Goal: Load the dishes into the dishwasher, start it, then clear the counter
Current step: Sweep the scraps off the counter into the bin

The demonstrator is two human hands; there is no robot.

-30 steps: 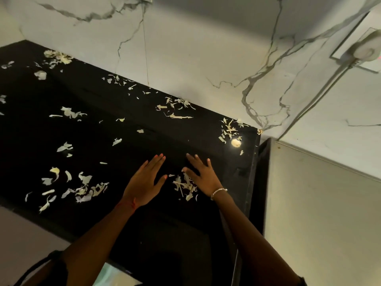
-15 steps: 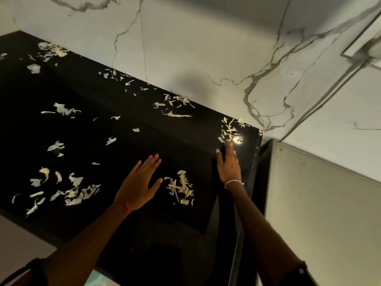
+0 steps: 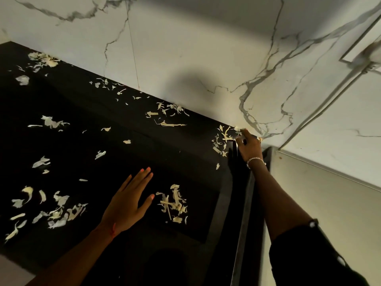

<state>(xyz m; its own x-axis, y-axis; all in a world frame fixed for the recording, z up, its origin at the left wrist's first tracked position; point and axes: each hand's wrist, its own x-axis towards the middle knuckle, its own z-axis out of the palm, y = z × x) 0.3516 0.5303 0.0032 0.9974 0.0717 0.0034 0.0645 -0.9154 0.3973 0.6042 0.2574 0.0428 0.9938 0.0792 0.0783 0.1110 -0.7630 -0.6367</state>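
**Clearing scraps off a glossy black tabletop: rake them, don't pick them**

Head cam, the only view here. The dishwasher isn't in shot, so I'd say this is the counter-clearing part. Pale scraps (image 3: pixel 55 215) are scattered over most of the tabletop (image 3: pixel 144 153).

My take on doing it well: start at the back and drag each patch forward with the side of the palm into one pile. Dig right into the seam at the wall (image 3: pixel 185 58), because bits hide there.

Pose: the right hand (image 3: pixel 248 146), bracelet (image 3: pixel 255 161) on the wrist, is stretched to the far right corner. Its fingers lie extended beside the corner cluster (image 3: pixel 223 139), and I can't see it pinching anything. The left hand (image 3: pixel 129 205) is flat, fingers straight and close together with the thumb out. It sits just beside a little heap (image 3: pixel 174 205), like a wall to sweep against
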